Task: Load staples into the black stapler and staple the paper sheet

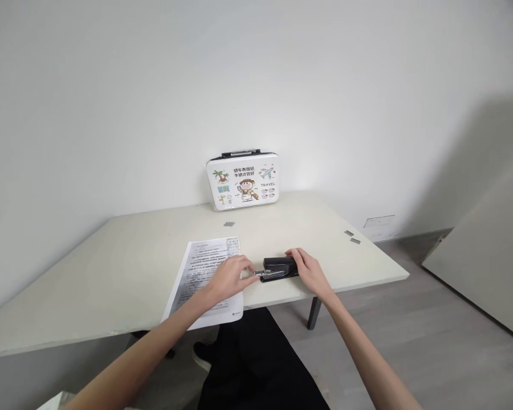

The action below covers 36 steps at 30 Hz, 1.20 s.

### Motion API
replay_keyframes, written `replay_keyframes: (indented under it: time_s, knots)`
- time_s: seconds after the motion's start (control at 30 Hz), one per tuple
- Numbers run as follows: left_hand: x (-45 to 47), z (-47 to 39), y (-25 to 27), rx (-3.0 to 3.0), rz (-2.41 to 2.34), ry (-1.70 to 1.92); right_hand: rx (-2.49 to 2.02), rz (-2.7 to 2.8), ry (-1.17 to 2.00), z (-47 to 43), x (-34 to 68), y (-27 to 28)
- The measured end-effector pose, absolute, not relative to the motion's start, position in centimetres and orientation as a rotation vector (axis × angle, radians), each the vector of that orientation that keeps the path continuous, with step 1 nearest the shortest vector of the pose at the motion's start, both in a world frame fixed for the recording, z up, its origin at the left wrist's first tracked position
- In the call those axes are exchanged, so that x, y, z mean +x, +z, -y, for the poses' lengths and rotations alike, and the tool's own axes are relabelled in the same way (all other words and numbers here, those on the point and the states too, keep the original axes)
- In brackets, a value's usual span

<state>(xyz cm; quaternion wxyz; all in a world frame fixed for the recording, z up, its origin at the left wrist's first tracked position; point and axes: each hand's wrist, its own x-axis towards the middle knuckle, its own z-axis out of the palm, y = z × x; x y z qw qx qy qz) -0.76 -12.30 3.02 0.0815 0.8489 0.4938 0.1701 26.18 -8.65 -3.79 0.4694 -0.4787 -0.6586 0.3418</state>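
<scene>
There are 1 stapler (279, 263), 1 document (194, 285), 1 case (226, 185), 1 table (111, 267), 1 strip cluster (229, 224) and 2 separate strips (355, 241).

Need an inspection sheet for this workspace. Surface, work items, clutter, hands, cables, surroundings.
Surface: pale table.
Work items: black stapler, open at the front; printed sheet slightly overhanging the front edge.
Clutter: white case at the back; grey strips before it; two grey pieces near the right edge.
Hands: right hand holds the stapler's rear; left hand at its front end, grip unclear.
Cables: nothing seen.
Surroundings: wall, grey floor.
</scene>
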Motion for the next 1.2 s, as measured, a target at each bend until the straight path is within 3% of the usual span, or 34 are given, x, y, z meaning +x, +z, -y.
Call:
replay_keyframes:
  time_s: [0.53,0.9,1.2]
  knots:
    - [-5.5,12.0,4.6,2.546,-1.382,0.395,-1.165,1.661,0.869,9.5,26.3,-2.7]
    - [-10.2,-3.2,2.7,2.372,-1.979,0.617,-1.177,1.699,0.911,9.2,26.2,-2.4]
    - [-10.0,-10.5,0.1,2.41,-2.032,0.434,-1.214,1.646,1.012,9.5,26.2,-2.0]
